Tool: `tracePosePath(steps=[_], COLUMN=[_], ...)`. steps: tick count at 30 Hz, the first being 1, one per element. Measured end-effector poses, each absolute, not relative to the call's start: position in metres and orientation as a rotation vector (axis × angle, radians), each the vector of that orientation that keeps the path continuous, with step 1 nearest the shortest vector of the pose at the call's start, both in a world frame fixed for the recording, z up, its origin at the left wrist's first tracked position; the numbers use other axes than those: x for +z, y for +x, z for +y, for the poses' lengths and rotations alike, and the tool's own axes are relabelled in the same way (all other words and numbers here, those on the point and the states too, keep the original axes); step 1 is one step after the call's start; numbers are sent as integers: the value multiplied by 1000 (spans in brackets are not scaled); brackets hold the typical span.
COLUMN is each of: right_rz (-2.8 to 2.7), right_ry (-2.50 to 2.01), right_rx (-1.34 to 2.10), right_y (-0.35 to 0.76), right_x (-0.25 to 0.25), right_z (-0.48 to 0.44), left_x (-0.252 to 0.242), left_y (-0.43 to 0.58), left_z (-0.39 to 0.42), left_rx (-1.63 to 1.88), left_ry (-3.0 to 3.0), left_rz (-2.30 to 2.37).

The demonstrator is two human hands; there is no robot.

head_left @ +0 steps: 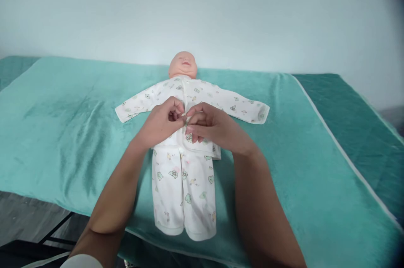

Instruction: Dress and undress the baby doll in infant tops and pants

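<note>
A doll (183,65) lies on its back on a green blanket (78,120), its head toward a pale wall (202,11) and its legs toward the viewer. It wears a white shirt (202,93) and matching trousers (200,192), printed with small animals. Both sleeves stretch out sideways. A person's left hand (161,121) and right hand (213,127) meet over the middle of the chest, their fingertips almost touching. The fingers of each hand are drawn into a narrow pinch, holding the shirt's front edge; whether a button sits between them is too small to tell. At the right, a darker cover (334,112) shows beyond the blanket's white edge.
</note>
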State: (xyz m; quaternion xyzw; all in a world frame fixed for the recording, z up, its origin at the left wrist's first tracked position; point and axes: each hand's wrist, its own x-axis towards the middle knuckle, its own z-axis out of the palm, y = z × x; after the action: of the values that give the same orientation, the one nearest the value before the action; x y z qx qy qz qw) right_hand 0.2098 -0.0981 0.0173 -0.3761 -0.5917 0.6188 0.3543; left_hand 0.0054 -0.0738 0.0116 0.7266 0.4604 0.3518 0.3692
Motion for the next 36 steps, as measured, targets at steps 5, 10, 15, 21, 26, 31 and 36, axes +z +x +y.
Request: tracePosePath(steps=[5,10,15,21,26,31,36], right_rz=[-1903,-2110,-2185,-2132,-2087,-2135,-2012], right_ry=[-236,347,287,-3,-182,-12,-174], right_rx=[1761,1682,1577,1570,1669,1672,1504], right_y=[215,207,197,198,200,193,193], right_x=[59,88,84,79,78,85,75], right_z=[-131,-156,-165,-171,-174,-176,-170], left_x=[7,8,10,2,2,11,13], left_y=[0,0,3,-2,-7,-5,-2], left_z=[-70,-71,-70,-64,-61,-64,-67], left_rx=[912,913,927,1009,1038,990,973], left_ry=[1830,1936,1951,1899,1928,2022,2010], left_rz=[1113,1136,1152,1126,1067,1039,1058])
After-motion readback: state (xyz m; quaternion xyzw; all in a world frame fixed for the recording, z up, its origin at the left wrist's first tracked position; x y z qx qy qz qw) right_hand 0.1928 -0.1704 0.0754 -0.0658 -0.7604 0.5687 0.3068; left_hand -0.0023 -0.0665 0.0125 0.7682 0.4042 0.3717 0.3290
